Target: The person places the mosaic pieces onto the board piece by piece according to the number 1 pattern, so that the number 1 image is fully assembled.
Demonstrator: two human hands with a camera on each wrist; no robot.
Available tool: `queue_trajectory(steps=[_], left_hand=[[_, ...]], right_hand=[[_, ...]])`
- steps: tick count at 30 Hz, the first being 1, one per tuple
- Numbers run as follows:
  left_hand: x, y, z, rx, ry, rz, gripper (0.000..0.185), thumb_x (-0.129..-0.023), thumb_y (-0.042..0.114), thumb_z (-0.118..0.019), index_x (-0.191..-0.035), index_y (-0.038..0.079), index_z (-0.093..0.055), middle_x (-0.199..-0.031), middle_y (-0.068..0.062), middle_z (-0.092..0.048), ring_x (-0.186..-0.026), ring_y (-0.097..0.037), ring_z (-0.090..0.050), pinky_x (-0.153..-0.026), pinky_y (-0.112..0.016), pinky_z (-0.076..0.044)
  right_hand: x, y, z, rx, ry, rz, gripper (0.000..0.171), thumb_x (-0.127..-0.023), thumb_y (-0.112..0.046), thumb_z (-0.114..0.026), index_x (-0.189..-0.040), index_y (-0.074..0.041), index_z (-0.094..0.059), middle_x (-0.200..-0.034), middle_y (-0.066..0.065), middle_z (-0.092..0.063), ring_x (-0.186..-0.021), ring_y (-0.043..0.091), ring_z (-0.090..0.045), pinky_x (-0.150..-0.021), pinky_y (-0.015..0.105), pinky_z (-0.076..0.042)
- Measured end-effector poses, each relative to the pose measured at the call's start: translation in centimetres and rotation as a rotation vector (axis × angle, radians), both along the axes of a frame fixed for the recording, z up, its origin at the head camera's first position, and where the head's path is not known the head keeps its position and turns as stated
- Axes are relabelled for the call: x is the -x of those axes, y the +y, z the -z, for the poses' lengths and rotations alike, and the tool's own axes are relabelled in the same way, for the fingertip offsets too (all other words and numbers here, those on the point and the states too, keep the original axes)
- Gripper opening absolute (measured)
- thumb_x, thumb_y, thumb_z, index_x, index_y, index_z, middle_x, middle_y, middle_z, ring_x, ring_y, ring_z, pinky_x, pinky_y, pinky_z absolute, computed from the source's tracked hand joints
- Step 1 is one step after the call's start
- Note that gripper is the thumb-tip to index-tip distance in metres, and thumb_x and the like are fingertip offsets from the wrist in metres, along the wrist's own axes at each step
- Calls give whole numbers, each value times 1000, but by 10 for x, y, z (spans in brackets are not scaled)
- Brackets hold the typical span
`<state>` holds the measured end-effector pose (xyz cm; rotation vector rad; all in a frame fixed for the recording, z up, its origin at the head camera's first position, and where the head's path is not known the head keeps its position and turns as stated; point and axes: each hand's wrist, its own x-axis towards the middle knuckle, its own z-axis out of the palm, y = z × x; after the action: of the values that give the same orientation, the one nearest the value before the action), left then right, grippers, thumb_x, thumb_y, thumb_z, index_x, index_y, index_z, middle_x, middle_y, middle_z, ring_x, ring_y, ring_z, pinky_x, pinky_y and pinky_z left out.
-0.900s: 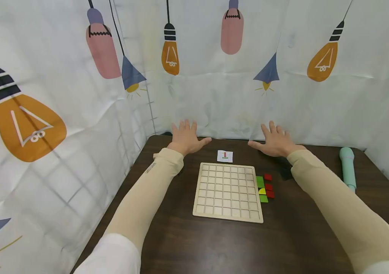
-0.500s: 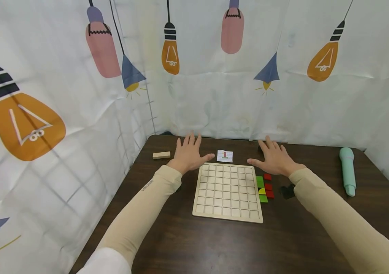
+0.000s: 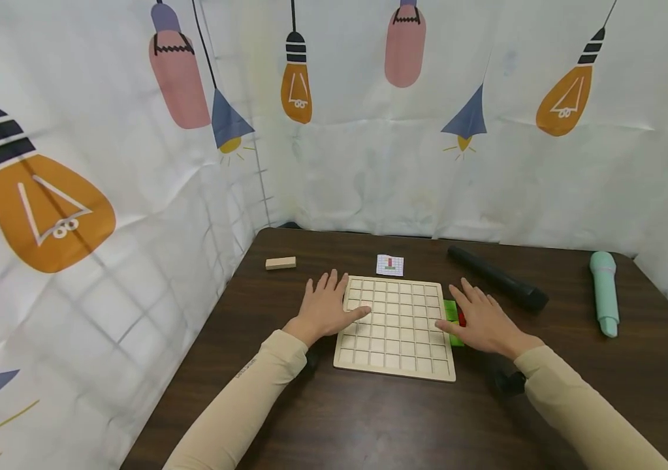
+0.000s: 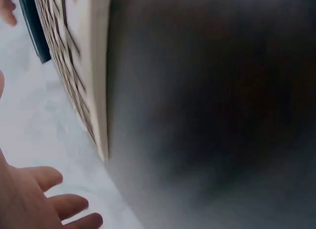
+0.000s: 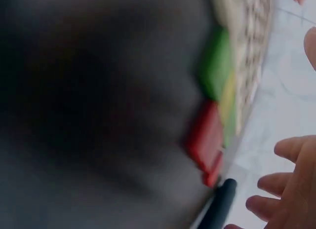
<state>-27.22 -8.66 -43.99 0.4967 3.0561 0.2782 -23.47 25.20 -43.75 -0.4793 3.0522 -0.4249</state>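
The head camera looks forward and down over the worktop (image 3: 369,418). Both wrist cameras sit very close and blurred; each shares the wooden grid board (image 3: 395,326) (image 4: 94,66) (image 5: 247,36) with the head view.

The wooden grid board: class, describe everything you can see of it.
The wooden grid board is a pale, square tray of light wood, divided by thin ribs into rows of small square cells, all empty. It lies flat on the dark table. The left hand rests at its left edge, thumb on the board; the right hand lies at its right edge, over the coloured blocks.
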Motion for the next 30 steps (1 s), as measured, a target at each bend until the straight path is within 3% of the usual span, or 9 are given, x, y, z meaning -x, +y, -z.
queue_trajectory(steps=[5,9,17,22,30], left_hand=[[-7,2,6,-142,-60,13,92,-89,76,-39,-154,11,-29,-159,-18,-24,-144,-39,-26,-117,-62,-13],[-6,-2,9,-238,-111,18,82,-93,66,-47,-152,10,-35,-158,-18,-28,-144,-36,-27,-117,-62,-15],[-2,-12,17,-325,-165,124,64,-96,44,-58,-147,8,-44,-155,-21,-30,-145,-38,-23,-117,-64,-10],[3,-18,24,-371,-158,144,58,-95,36,-63,-143,7,-49,-155,-20,-31,-145,-38,-22,-118,-61,-10],[5,-24,37,-478,-148,171,59,-89,31,-72,-140,9,-52,-158,-15,-29,-147,-34,-19,-120,-55,-4]], right_hand=[[-11,3,12,76,-12,44,95,-86,-59,-64,-151,0,-27,-152,29,-27,-132,50,-39,-102,67,-38],[-13,9,16,160,32,88,79,-90,-44,-68,-148,0,-35,-144,28,-36,-119,46,-51,-94,64,-46],[-13,15,28,364,145,107,29,-89,-19,-72,-113,-4,-67,-116,17,-61,-98,34,-59,-85,55,-52],[-11,16,37,432,128,96,26,-88,-17,-74,-110,-6,-69,-111,12,-63,-98,31,-60,-87,53,-53],[-10,19,38,433,94,92,26,-85,-16,-76,-109,-7,-71,-109,11,-62,-95,27,-58,-83,46,-51]])
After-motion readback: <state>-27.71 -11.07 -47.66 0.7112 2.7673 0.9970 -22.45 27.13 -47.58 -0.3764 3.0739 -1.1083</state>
